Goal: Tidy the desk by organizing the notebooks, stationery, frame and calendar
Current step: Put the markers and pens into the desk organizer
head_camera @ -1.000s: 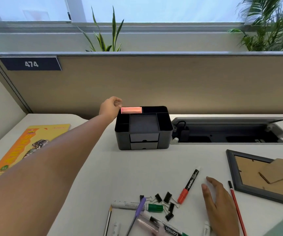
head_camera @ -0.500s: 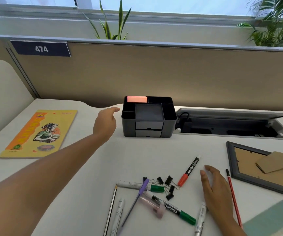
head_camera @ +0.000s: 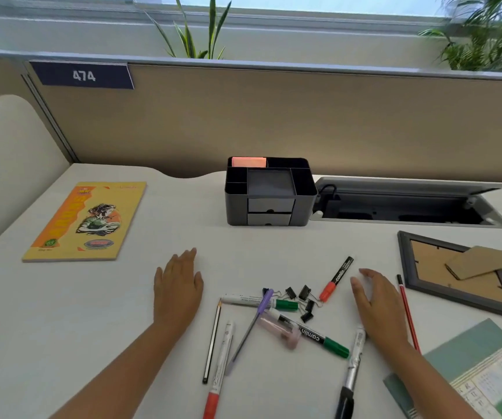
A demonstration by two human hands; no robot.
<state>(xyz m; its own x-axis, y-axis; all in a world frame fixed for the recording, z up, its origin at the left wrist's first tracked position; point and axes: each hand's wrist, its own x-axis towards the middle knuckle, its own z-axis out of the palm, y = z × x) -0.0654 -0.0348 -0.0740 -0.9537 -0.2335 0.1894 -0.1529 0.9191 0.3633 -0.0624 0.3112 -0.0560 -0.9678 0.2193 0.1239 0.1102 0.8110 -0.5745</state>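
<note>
Left hand (head_camera: 178,285) lies spread flat on the table (head_camera: 92,313) left of the marker pile (head_camera: 286,316) — right hand (head_camera: 378,303), relaxed, empty, sits just right.

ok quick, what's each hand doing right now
left hand: open, flat on the desk, holding nothing
right hand: open, fingers relaxed, holding nothing

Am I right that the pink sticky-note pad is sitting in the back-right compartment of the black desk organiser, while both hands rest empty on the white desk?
Not quite: the head view shows the pink sticky-note pad in the back-left compartment of the black desk organiser, not the back-right. The rest holds: the left hand and right hand rest empty on the white desk.
</note>
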